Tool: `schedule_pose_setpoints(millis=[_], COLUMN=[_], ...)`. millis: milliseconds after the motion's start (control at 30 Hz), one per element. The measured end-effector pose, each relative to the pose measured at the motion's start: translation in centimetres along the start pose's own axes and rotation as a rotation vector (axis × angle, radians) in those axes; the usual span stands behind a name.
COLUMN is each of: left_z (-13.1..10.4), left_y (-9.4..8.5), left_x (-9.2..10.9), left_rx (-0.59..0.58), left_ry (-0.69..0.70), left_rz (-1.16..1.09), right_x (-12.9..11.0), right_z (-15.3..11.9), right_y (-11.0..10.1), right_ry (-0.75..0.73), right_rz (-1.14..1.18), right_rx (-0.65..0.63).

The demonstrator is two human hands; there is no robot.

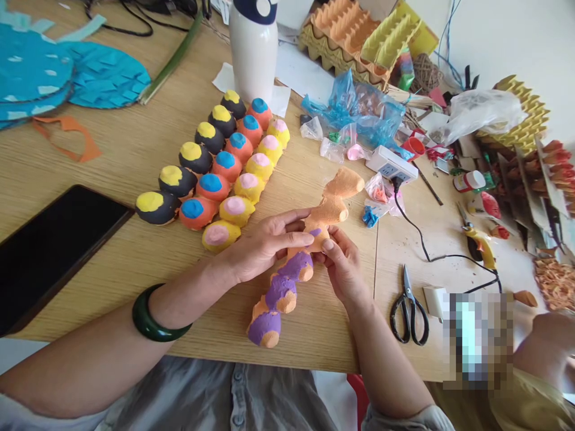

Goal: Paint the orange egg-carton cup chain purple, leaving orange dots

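Observation:
Both my hands hold a strip of egg carton (332,209) painted orange, above the table's front part. Its lower bumps carry purple clay (282,291) with orange showing at the tips; the upper bumps are plain orange. My left hand (269,242) grips the strip from the left, its thumb pressing beside a small purple patch (315,231) on a middle bump. From the right, my right hand (342,266) pinches the same bump between thumb and fingers. Just left lie three finished-looking strips: black with yellow caps (193,157), orange with blue caps (227,164) and yellow with pink caps (250,187).
A phone or tablet (58,245) lies left, scissors (408,311) right. Beyond are a power strip (392,164) with its cord, clay bags (357,151), a white bottle (255,54) and stacked egg trays (341,36). Another person's arm (545,344) shows at the right edge.

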State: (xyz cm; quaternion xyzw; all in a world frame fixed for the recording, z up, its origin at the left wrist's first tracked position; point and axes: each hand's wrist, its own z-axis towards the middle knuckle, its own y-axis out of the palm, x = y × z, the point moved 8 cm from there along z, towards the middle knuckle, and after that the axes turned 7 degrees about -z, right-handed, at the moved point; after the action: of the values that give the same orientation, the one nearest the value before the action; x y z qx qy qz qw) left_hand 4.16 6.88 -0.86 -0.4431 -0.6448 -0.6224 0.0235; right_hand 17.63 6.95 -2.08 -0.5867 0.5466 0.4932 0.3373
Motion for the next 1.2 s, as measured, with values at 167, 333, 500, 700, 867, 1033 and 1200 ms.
schedule_pose_setpoints(millis=[167, 333, 500, 700, 867, 1033, 1200], left_z=[0.1, -0.1, -0.2, -0.4, -0.3, -0.2, -0.1], left_y=[-1.3, -1.5, -1.1, -2.0, -1.0, -0.6, -0.7], left_x=[0.0, 0.3, 0.6, 0.5, 0.2, 0.1, 0.4], left_rx=[0.086, 0.092, 0.111, 0.263, 0.174, 0.15, 0.122], left_ry=[0.06, 0.084, 0.093, 0.131, 0.046, 0.013, 0.04], left_rz=[0.067, 0.106, 0.144, 0.228, 0.105, 0.072, 0.143], right_x=[-0.3, -0.4, -0.3, 0.7, 0.2, 0.0, 0.5], right_z=[-0.1, -0.4, -0.6, -0.6, -0.3, -0.3, -0.3], right_y=[0.3, 0.5, 0.8, 1.0, 0.6, 0.5, 0.5], right_ry=[-0.048, -0.073, -0.08, -0.008, -0.003, -0.01, -0.007], right_rz=[-0.042, -0.099, -0.15, -0.171, -0.08, -0.104, -0.132], right_rx=[-0.032, -0.037, -0.021, -0.04, -0.045, -0.044, -0.029])
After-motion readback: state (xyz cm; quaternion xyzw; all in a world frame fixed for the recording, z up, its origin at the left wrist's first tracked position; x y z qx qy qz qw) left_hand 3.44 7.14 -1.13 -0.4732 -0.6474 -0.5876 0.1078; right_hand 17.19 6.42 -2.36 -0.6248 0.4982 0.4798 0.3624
